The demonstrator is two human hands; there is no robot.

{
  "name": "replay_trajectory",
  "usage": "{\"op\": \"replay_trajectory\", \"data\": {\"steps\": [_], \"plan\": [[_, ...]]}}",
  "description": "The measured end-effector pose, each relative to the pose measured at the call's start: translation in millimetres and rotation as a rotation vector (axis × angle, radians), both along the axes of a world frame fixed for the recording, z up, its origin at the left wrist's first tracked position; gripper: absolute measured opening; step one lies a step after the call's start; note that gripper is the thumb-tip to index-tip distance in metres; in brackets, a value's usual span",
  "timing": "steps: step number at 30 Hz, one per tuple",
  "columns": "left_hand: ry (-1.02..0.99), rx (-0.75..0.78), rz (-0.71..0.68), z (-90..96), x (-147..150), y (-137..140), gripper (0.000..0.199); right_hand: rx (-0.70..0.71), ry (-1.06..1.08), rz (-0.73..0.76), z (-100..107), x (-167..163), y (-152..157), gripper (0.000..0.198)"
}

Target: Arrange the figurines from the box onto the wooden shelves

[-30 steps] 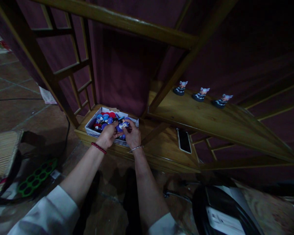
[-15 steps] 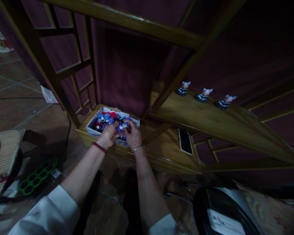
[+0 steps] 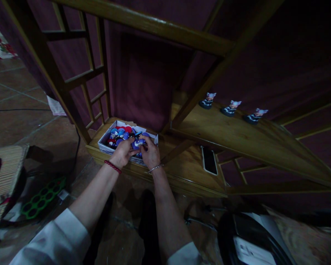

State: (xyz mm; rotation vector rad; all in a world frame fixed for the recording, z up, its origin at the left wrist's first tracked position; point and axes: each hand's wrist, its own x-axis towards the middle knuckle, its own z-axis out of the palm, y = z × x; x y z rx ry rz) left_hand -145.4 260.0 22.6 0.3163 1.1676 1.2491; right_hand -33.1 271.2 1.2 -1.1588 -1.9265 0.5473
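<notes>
- Two hands: the left hand [image 3: 123,154] and the right hand [image 3: 150,154], both at one box.
- One white box [image 3: 105,144] on the lower shelf [image 3: 187,173], filled with round badges [image 3: 118,134] in red and blue; they overlap, so their number cannot be told.
- One small badge [image 3: 139,142] pinched between the fingertips of both hands.
- Three small figurines on the upper shelf [image 3: 237,136] in a row: one [image 3: 207,100], a second [image 3: 230,108], a third [image 3: 254,115].
- One phone [image 3: 209,160], lying flat on the lower shelf.
- One red bead bracelet [image 3: 112,166] on the left wrist, one thin metal bangle [image 3: 155,168] on the right.
- One green holed tray [image 3: 40,198] on the floor.
</notes>
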Motion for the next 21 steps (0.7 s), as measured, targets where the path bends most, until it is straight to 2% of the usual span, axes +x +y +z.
{"op": "replay_trajectory", "data": {"steps": [21], "plan": [[0.043,0.008,-0.001,0.8,1.5,-0.6,0.009,0.001,-0.008,-0.009,-2.7,-1.8,1.0,0.028]]}}
